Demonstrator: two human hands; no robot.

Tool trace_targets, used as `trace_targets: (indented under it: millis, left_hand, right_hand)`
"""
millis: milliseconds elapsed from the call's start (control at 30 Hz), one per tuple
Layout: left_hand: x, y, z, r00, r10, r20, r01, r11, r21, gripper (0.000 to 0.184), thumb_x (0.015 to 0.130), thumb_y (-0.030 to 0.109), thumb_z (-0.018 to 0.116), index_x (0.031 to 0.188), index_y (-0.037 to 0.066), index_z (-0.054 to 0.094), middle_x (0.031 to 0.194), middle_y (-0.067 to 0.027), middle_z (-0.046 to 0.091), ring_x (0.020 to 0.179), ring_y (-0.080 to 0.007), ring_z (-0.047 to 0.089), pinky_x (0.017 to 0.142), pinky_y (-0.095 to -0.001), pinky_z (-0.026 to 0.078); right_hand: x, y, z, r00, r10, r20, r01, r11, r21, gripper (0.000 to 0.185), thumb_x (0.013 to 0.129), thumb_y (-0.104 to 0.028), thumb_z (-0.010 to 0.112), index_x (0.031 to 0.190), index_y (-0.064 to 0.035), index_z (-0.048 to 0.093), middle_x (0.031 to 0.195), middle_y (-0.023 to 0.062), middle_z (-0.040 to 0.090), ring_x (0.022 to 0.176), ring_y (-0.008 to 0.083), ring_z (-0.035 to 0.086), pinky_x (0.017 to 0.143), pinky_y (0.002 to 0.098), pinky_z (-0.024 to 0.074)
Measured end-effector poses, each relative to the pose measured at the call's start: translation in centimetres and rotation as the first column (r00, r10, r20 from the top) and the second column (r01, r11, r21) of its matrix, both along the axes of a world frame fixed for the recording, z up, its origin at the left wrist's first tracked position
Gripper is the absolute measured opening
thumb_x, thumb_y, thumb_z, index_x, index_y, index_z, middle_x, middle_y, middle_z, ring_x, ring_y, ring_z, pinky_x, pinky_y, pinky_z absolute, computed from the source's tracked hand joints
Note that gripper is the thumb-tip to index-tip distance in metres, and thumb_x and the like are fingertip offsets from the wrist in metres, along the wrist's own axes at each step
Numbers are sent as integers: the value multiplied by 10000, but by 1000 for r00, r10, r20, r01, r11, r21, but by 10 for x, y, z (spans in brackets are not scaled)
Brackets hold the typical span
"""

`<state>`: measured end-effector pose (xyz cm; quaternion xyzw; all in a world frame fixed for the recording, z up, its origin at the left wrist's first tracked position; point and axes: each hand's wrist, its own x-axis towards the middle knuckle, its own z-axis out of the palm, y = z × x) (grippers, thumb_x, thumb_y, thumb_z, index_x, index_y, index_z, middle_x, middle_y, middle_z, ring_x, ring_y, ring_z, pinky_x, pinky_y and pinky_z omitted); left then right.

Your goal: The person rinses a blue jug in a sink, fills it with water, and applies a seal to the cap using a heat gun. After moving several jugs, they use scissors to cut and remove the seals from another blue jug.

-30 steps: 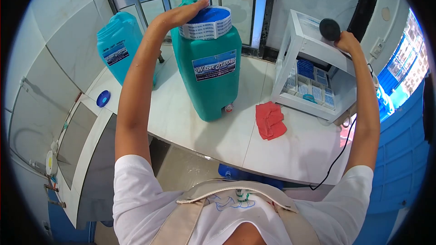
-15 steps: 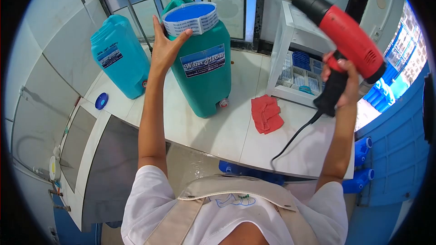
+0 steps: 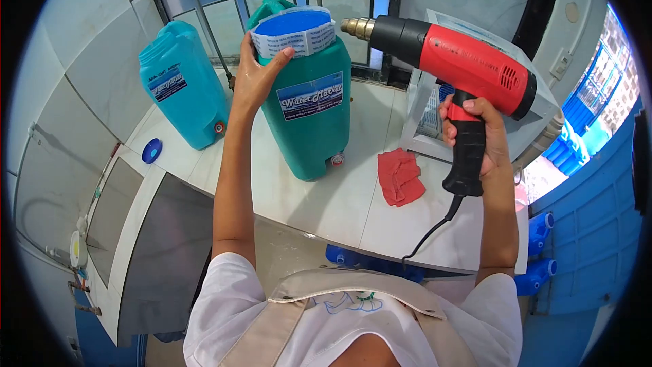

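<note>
My right hand (image 3: 479, 129) is wrapped round the black handle of a red and black heat gun (image 3: 475, 71). Its metal nozzle points left, close to the top of a green water jug (image 3: 309, 132). Round the jug's blue cap (image 3: 292, 24) sits a loose white printed seal band (image 3: 316, 40). My left hand (image 3: 261, 71) grips the band and cap from the near left side, thumb in front and fingers behind. The jug stands upright on the white tiled counter (image 3: 333, 214) and bears a Water Market label.
An uncapped light-blue jug (image 3: 187, 105) stands at the left, with a loose blue cap (image 3: 152, 151) near it. A folded red cloth (image 3: 399, 178) lies right of the green jug. Behind the heat gun is a white shelf unit (image 3: 431, 144). The gun's cord (image 3: 428, 238) hangs over the counter.
The heat gun has swung left and down, its nozzle now level and nearer the capped jug top. My left hand keeps its hold on the band and cap.
</note>
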<state>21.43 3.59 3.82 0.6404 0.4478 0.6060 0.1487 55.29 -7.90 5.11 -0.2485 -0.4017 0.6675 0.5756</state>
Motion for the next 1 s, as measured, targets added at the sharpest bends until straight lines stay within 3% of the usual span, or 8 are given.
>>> trace_targets:
  millis: [400,467,567,667,800,1000]
  left_hand:
    - [8,-12,1,992,-64,105,60,998,36,924,667,460,730,1265,-93,294,1190,-276,459,1112,-314,484,906,-361,413]
    - [9,-18,4,996,-27,88,28,1000,-12,893,667,456,732,1249,-88,328,1210,-260,428,1123,-320,462,929,-375,390]
    - [8,-9,-6,991,135,-19,-132,983,125,927,663,464,733,1263,-101,309,1202,-229,374,1187,-353,323,991,-444,292]
    - [12,-10,-12,976,218,0,-215,962,168,974,668,483,724,1283,-115,263,1207,-232,371,1196,-360,305,991,-455,284]
    - [19,-17,-13,963,244,111,-259,954,153,915,666,522,718,1214,-93,318,1187,-239,388,1174,-348,352,984,-420,301]
    - [23,-22,-18,943,328,48,-332,927,178,779,696,498,705,1157,-48,396,1131,-217,418,1137,-336,362,948,-424,319]
  right_hand:
    - [-18,31,91,947,-34,319,26,999,29,302,772,-218,602,873,57,533,741,128,578,520,146,561,466,240,510]
    - [-27,38,104,907,-53,419,44,999,33,311,767,-226,613,874,55,535,739,131,580,530,142,566,471,237,512]
    - [-46,47,122,870,-38,492,1,997,75,291,766,-218,620,858,43,530,728,131,584,512,133,569,454,229,516]
    - [-66,48,137,840,-41,542,-20,994,107,260,768,-198,619,852,27,519,709,127,588,482,121,566,423,220,518]
    - [-90,40,151,779,-60,625,-79,978,193,260,763,-196,628,860,21,521,699,126,595,478,114,575,410,216,518]
    - [-103,18,160,682,-98,725,-141,955,262,279,765,-224,629,854,24,538,669,117,596,470,99,583,410,197,514]
